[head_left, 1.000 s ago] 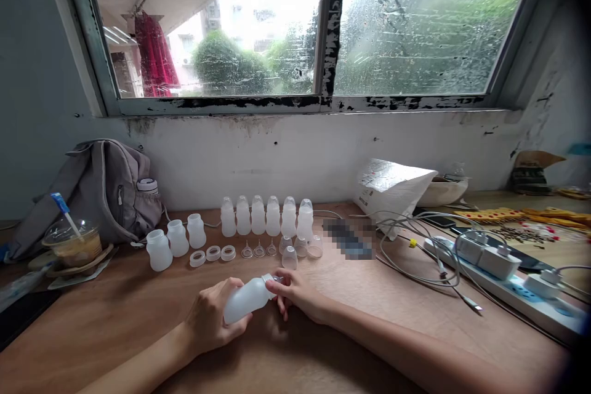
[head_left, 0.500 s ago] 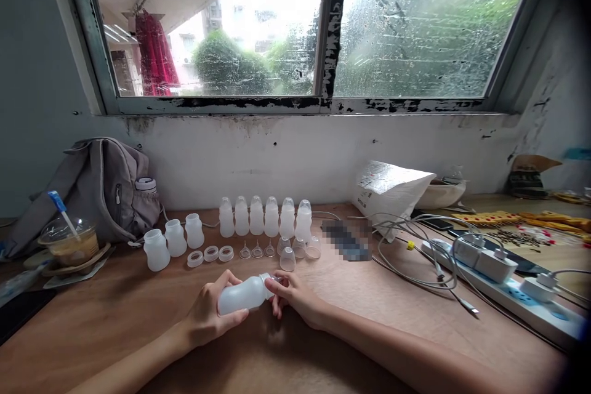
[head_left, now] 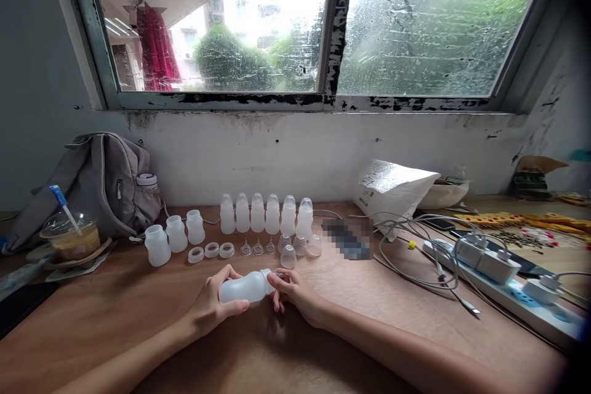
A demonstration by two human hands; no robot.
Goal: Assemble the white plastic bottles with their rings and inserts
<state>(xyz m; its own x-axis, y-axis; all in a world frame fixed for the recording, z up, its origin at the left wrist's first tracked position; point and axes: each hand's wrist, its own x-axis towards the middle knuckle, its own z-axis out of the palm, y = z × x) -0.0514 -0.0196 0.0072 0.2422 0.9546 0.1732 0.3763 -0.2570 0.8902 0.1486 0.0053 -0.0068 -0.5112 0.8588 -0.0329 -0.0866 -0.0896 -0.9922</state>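
Note:
A frosted baby bottle [head_left: 244, 287] lies tilted sideways above the table, its neck pointing right. My left hand [head_left: 213, 301] is wrapped around the bottle's body. At the neck, my right hand [head_left: 290, 291] pinches the screw ring [head_left: 268, 279] with thumb and fingers; the teat there is mostly covered by them. Beyond my hands lie three loose rings [head_left: 212, 250], three clear teats [head_left: 257, 247] and several transparent caps [head_left: 288, 256]. Three open bottles [head_left: 157, 246] stand to the left. Along the back is a row of several capped bottles [head_left: 257, 214].
On the left are a grey backpack [head_left: 104, 181] and a lidded drink cup [head_left: 71, 237] with a straw. Looped cables [head_left: 415, 258] and a white power strip [head_left: 512, 289] occupy the right. A white foil bag [head_left: 392, 191] leans near the wall; a blurred dark patch [head_left: 348, 239] lies before it.
The view has shifted slightly. Both hands still hold the bottle at body and neck, and the bottle lies a little more level. The right fingers have moved slightly around the ring.

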